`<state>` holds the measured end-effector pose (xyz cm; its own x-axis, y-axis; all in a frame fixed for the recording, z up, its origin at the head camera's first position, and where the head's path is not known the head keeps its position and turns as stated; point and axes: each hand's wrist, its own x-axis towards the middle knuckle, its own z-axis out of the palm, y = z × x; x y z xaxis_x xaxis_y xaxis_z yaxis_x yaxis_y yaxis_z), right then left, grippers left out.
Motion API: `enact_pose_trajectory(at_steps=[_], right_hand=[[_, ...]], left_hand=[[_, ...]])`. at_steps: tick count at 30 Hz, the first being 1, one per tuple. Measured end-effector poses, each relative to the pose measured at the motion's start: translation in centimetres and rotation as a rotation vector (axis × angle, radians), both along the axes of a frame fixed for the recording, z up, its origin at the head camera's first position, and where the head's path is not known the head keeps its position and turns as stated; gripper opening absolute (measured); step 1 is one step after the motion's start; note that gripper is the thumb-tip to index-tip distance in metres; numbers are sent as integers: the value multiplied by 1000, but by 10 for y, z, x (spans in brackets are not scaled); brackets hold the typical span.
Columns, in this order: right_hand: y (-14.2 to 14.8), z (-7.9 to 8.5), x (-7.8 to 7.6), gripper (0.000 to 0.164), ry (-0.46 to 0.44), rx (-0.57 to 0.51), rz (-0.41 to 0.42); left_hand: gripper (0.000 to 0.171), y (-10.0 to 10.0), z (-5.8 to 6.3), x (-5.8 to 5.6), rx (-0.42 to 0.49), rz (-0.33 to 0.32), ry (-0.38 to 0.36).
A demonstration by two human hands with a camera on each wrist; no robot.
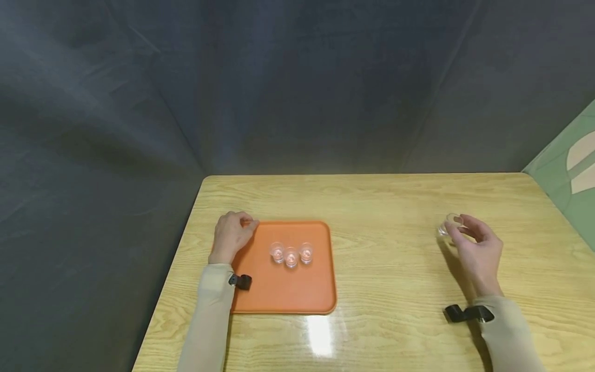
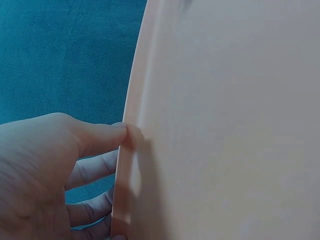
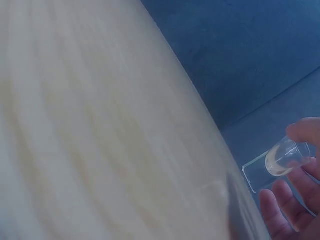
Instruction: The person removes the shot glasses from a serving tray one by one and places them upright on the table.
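My left hand point(image 1: 231, 236) is at the far left corner of an orange tray point(image 1: 274, 294). In the left wrist view its thumb point(image 2: 102, 137) lies on the tray's rim point(image 2: 131, 150), with the other fingers curled along the outer side. Three small clear shot glasses point(image 1: 291, 257) stand close together on the tray. Over on the right of the table, my right hand point(image 1: 479, 248) holds another clear shot glass point(image 3: 287, 157) between thumb and fingers, tilted and a little above the tabletop. The thick base of that glass points away from the palm.
The light wood-grain table point(image 1: 386, 279) extends between the tray and my right hand. Dark cloth point(image 1: 325, 93) hangs behind the table and along its left side. Green fabric with pale shapes point(image 1: 572, 160) is at the right edge.
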<state>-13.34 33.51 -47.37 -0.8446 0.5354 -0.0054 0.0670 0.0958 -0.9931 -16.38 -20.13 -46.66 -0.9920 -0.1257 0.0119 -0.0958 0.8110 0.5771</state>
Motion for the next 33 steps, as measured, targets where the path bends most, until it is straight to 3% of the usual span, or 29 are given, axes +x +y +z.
enact_pose_trajectory(at_steps=[6, 14, 22, 33], right_hand=[[5, -3, -2, 45, -4, -57, -23], [18, 3, -9, 44, 27, -36, -31], [26, -3, -14, 39, -20, -144, -76], [25, -9, -17, 37, -17, -116, -83]], left_hand=[[28, -1, -2, 0, 3, -3, 2], [30, 0, 0, -1, -2, -1, -7], [29, 2, -1, -1, 8, -2, -15], [29, -1, 0, 0, -4, 8, -13]])
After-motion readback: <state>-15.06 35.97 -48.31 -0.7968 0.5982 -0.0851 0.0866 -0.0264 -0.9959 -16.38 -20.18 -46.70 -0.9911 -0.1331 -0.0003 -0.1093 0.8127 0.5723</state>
